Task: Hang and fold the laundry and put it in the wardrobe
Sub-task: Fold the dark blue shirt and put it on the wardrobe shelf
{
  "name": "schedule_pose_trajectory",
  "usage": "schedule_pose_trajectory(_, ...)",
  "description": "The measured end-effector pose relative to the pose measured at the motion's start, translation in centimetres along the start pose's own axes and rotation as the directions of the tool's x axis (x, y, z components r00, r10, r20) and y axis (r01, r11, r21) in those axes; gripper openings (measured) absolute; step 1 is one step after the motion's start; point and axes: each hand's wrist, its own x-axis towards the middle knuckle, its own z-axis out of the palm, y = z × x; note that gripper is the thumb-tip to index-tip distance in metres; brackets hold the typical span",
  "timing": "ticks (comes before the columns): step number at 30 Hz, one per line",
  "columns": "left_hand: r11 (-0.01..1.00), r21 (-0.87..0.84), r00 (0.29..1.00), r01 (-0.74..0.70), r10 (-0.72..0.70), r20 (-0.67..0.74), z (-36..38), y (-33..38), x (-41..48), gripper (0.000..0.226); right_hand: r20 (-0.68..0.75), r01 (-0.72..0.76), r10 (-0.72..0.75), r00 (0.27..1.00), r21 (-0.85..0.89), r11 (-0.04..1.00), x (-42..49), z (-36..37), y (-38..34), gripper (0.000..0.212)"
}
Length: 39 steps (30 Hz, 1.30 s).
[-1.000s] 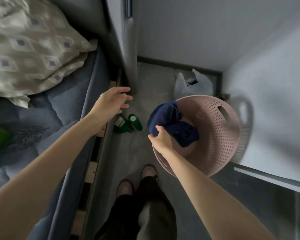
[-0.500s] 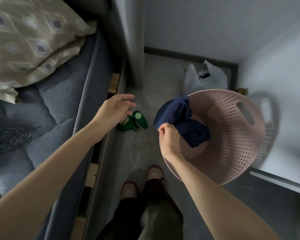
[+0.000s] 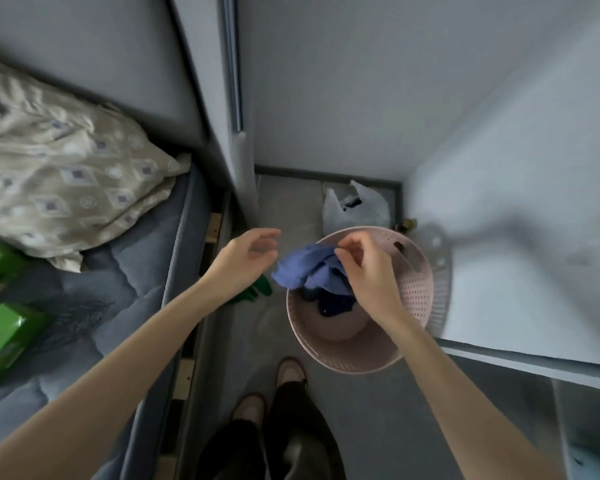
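Observation:
A pink perforated laundry basket point(image 3: 418, 296) stands on the floor against the right wall. A blue garment point(image 3: 305, 270) is lifted partly out of it, its lower folds still hanging into the basket. My right hand point(image 3: 364, 271) pinches the garment's upper edge above the basket. My left hand point(image 3: 245, 263) hovers just left of the cloth, fingers loosely curved and holding nothing. The basket's bottom shows bare and pink under the cloth.
A bed with a blue quilt point(image 3: 94, 306) and a patterned pillow point(image 3: 59, 181) fills the left. Green boxes point(image 3: 0, 327) lie on it. A white plastic bag point(image 3: 355, 206) sits in the corner. Green bottles point(image 3: 257, 291) lie on the floor beside the bed frame.
My right hand has raised the blue garment higher out of the basket. My left hand has moved right, closer to the cloth. The camera has tilted up.

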Motion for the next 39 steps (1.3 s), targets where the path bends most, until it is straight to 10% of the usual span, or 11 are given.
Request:
schedule_pose_trajectory(7,0.900,0.236,0.922,-0.366,0.315,0.226,1.1,7.4,-5.8,0.089,-0.040,0.032,-0.027,0.999,0.131,0.991,-5.8,-10.8,-11.4,0.014)
schedule_pose_trajectory(16,0.833,0.123,0.800,-0.539,0.461,0.383,1.9,17.5,-16.1,0.014,-0.338,0.064,-0.018,0.941,0.126,0.990,-18.1,-20.8,-21.2,0.011)
schedule_pose_trajectory(25,0.718,-0.087,0.574,-0.690,0.617,0.538,5.5,24.8,-27.0,0.020,-0.460,-0.131,0.268,0.847,0.308,0.942,-32.4,-25.9,-22.6,0.020)
schedule_pose_trajectory(31,0.783,-0.258,0.469,-0.566,0.563,0.680,12.0,27.3,-36.1,0.019,-0.298,-0.317,0.370,0.880,0.211,0.925,-45.2,-26.6,-19.4,0.052)
schedule_pose_trajectory(39,0.846,-0.476,0.402,-0.240,0.533,0.744,19.2,29.1,-49.4,0.014,-0.520,-0.379,0.523,0.676,0.364,0.851,-58.3,-23.1,-16.0,0.015)
